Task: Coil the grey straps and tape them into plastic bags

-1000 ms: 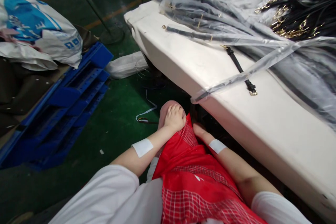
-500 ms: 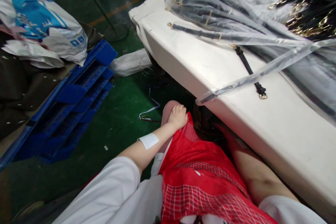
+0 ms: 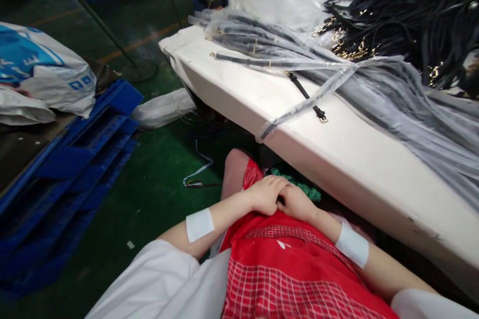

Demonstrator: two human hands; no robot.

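Note:
My left hand (image 3: 267, 194) and my right hand (image 3: 297, 202) meet over my lap, on the red apron (image 3: 299, 249). The left fingers lie across the right ones, and both hands are closed together. No object shows in either hand; the inner fingers are partly hidden. Beyond them, on the white tabletop (image 3: 239, 89), lies a short black strap (image 3: 305, 94) with a gold buckle. A plastic-wrapped strap (image 3: 307, 104) crosses over it, and its end reaches the table's near edge. Both hands are apart from the table.
Plastic-wrapped straps (image 3: 377, 89) are heaped on the table, with a pile of black straps with gold clasps (image 3: 419, 20) behind. Blue pallets (image 3: 82, 159) bearing a white-and-blue sack (image 3: 48, 70) stand at left. A white roll (image 3: 164, 107) lies on the green floor.
My left hand has moved from my knee back into my lap. My right hand has come up from beside the table to meet it. The view has swung to the right.

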